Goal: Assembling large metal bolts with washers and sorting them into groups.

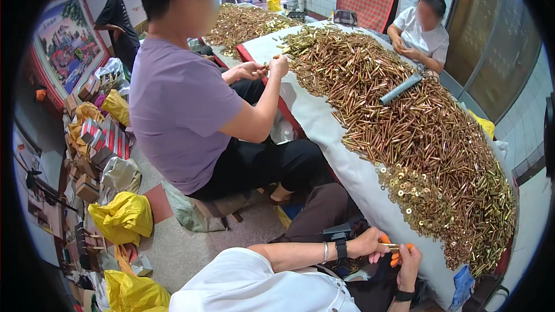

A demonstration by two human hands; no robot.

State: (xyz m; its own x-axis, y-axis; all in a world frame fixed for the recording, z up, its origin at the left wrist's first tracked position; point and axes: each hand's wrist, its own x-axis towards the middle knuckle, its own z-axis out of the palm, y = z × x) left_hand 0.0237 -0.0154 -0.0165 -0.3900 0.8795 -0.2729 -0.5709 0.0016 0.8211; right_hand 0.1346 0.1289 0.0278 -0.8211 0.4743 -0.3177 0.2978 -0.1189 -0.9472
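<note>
Clock from frame centre, 12 at top. My two hands are together at about 4:30, over the lap, just off the edge of the cloth-covered counter (370,196). Left hand (370,243) pinches one end of a small brass-coloured part (394,247); right hand (408,260) looks clamped on the other end. Orange finger covers (384,238) on both.

Stock: heap of slim metal rods (399,110) from 1 to 4 o'clock, loose ring washers (410,193) near 4, grey tube (400,89) lying on the heap at 2.

Step, my read: fingertip work on a single piece, mid-handling. Next move likely calls for both pinches held in line and a light twist or push (slippery little thing, I'd guess), without dropping it in the lap.

Can't see: the part's ends are under the fingers, so I can't tell whether a washer is on it. Lap contents by the wrists are dark and half covered by the forearm. Co-worker in purple (179,104) at 10 holds something too small to identify. Fisheye rim blacks out the corners.
</note>
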